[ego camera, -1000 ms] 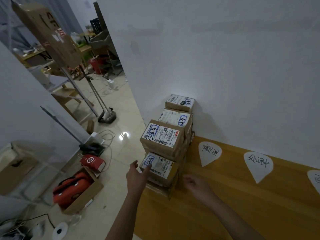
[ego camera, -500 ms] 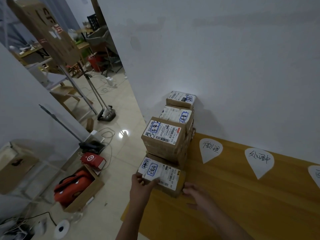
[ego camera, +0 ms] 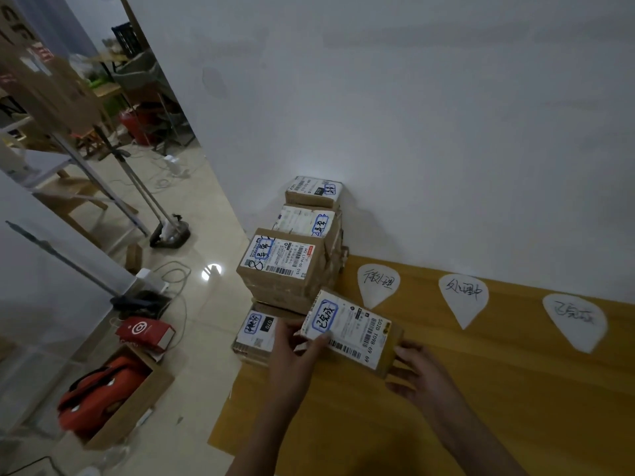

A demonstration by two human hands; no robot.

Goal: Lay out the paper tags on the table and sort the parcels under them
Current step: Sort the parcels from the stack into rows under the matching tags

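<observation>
Sorting step, one parcel in hand. The left hand (ego camera: 292, 359) and right hand (ego camera: 417, 374) each close their grip on an end of the parcel (ego camera: 350, 333), held at lower centre of the frame just right of the stack (ego camera: 292, 266). Three paper tags lie on the bench (ego camera: 515, 407). Its handwriting appears to match the rightmost tag (ego camera: 575, 321); the next move probably carries it there.

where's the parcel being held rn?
Head view, lower centre: the held parcel sits between the left hand and right hand, above the wooden table, just right of the parcel stack and below the leftmost paper tag.
</observation>
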